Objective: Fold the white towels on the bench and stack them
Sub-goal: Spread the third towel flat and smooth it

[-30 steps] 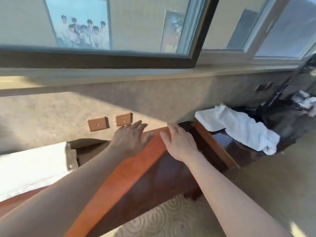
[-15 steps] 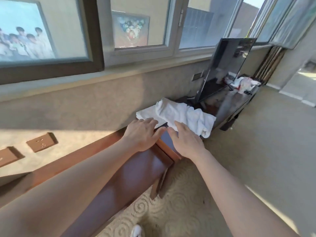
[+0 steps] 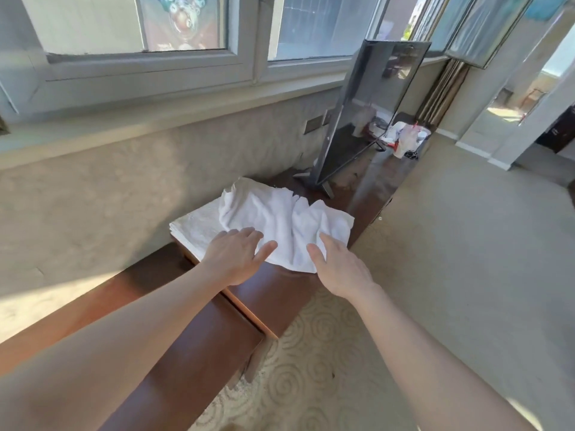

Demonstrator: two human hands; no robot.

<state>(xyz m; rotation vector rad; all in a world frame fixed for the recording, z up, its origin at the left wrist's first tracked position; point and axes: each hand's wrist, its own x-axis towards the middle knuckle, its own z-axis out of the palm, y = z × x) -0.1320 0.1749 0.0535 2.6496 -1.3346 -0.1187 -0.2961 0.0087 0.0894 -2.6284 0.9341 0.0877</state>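
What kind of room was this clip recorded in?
Probably a hotel or guest room: a flat-screen television stands on a long wooden bench under the windows, patterned carpet covers the floor, and white towels lie crumpled on the bench.

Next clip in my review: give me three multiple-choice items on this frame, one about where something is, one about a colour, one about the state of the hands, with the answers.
1. Where does the crumpled towel lie?
A. on the carpet
B. on the bench, partly over a flat folded towel
C. on the window sill

2. What colour are the towels?
A. white
B. blue
C. brown

3. How are the left hand and right hand?
A. both clenched in fists
B. one holds the television
C. both open, fingers straight, reaching to the crumpled towel's near edge

Answers: 1 B, it spreads over the bench end and the flat towel's edge; 2 A, both cloths are white; 3 C, neither hand has gathered any cloth.
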